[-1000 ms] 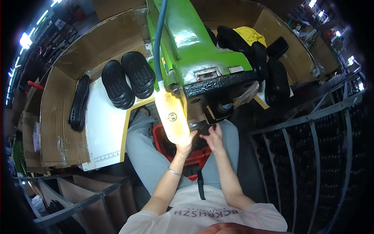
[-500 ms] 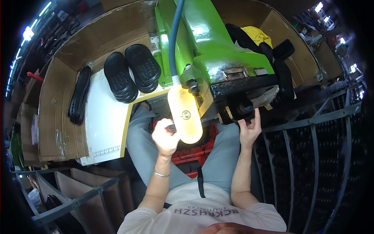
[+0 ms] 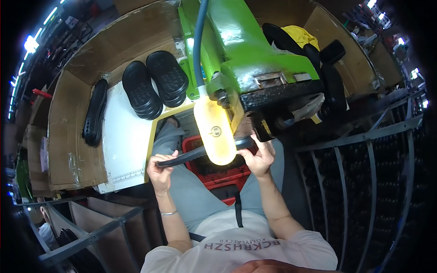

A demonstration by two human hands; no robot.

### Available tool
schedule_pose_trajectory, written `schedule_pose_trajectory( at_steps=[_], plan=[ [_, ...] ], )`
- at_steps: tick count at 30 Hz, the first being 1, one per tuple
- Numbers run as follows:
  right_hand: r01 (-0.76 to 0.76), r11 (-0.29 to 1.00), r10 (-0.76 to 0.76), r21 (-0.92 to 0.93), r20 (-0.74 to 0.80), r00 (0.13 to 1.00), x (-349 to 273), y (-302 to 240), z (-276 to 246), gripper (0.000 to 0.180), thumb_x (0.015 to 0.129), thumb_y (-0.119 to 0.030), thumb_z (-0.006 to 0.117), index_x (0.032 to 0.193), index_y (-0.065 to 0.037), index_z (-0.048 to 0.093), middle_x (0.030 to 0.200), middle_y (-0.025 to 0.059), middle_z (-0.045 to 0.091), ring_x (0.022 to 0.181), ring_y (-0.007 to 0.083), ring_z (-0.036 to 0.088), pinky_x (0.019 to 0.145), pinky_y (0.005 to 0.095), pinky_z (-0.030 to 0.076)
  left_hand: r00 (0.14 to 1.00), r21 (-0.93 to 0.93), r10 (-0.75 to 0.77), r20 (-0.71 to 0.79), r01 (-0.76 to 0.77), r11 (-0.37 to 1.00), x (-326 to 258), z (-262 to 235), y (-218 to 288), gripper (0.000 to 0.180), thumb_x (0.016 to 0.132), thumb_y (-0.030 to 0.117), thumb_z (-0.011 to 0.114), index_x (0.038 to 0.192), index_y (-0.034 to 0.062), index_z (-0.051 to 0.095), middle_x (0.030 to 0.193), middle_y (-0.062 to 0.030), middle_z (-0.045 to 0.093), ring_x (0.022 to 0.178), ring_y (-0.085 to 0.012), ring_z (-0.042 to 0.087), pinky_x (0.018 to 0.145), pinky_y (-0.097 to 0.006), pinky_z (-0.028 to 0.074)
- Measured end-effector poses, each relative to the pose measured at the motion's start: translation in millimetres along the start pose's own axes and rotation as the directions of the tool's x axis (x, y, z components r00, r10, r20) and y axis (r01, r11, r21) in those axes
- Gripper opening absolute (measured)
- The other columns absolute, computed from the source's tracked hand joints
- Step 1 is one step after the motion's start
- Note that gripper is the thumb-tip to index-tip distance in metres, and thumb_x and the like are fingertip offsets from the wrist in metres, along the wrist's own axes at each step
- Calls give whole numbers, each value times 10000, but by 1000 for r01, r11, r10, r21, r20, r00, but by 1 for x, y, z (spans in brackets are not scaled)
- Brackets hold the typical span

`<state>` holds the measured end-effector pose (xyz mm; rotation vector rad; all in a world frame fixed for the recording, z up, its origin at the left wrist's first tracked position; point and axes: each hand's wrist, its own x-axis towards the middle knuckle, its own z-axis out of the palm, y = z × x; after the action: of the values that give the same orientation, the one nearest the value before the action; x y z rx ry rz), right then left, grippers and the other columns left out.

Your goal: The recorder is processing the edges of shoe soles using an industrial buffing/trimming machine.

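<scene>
Both hands hold a long black shoe sole (image 3: 182, 157) edge-on, across my lap and below the green machine (image 3: 268, 68). My left hand (image 3: 160, 172) pinches its left end between thumb and fingers. At the other end my right hand (image 3: 259, 158) grips it, close under the machine's dark working head (image 3: 268, 125). A lit yellow lamp (image 3: 215, 129) on a blue-grey cable hangs in front and hides the middle of the sole.
Black soles (image 3: 142, 91) lie stacked on a white board (image 3: 120, 145) at the left, inside a cardboard surround (image 3: 73, 136). A red crate (image 3: 214, 175) stands between my legs. Metal racks (image 3: 359, 182) flank me. Yellow cloth (image 3: 300, 37) and more dark soles lie at the right.
The sole has come out to the left and now shows from under the machine. My left hand moved left and down; my right hand moved left from the machine's head onto the sole.
</scene>
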<state>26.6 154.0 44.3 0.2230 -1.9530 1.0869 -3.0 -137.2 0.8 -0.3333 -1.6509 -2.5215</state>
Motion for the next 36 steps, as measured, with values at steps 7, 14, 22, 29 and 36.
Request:
schedule_pose_trajectory(
  at_steps=[7, 14, 22, 29, 36],
  plan=[
    [-106, 972, 151, 208, -216, 965, -1, 22, -46, 688, 675, -40, 828, 1266, 25, 483, 1188, 146, 526, 1059, 274, 576, 909, 374, 515, 948, 606, 288, 132, -307, 734, 24, 98, 19, 418, 532, 104, 894, 795, 33, 576, 770, -99, 588, 711, -267, 584, 723, -392, 538],
    [-213, 968, 245, 133, -319, 915, 7, 51, -88, 706, 740, -42, 796, 1334, 12, 419, 1196, 156, 569, 1074, 249, 586, 895, 336, 524, 788, 552, 573, 224, -587, 592, 44, 162, 2, 214, 629, 17, 716, 803, 27, 593, 732, -115, 554, 681, -282, 537, 605, -362, 457],
    [-236, 920, 287, 312, -127, 950, -8, 35, -42, 699, 692, -36, 823, 1284, 45, 460, 1257, 182, 526, 1092, 271, 576, 919, 369, 512, 947, 574, 313, 76, -299, 763, 34, 93, 25, 467, 523, 123, 912, 736, 46, 504, 694, -43, 476, 596, -161, 469, 549, -280, 408],
    [-57, 982, 68, 181, -58, 996, -8, 9, 5, 584, 597, -33, 868, 1107, 55, 597, 1057, 181, 668, 946, 261, 656, 818, 350, 530, 989, 342, 146, -2, -137, 930, 3, 16, -3, 459, 586, -31, 837, 833, 45, 457, 828, -58, 482, 753, -139, 514, 697, -272, 481],
    [53, 997, -51, 64, -30, 998, 3, -1, 10, 450, 606, 19, 821, 1024, 39, 656, 968, 150, 695, 850, 243, 677, 770, 340, 542, 932, 842, 215, 290, -356, 405, 9, 66, -16, 329, 663, 67, 758, 936, 32, 577, 846, -119, 596, 815, -301, 573, 788, -412, 441]
  ],
)
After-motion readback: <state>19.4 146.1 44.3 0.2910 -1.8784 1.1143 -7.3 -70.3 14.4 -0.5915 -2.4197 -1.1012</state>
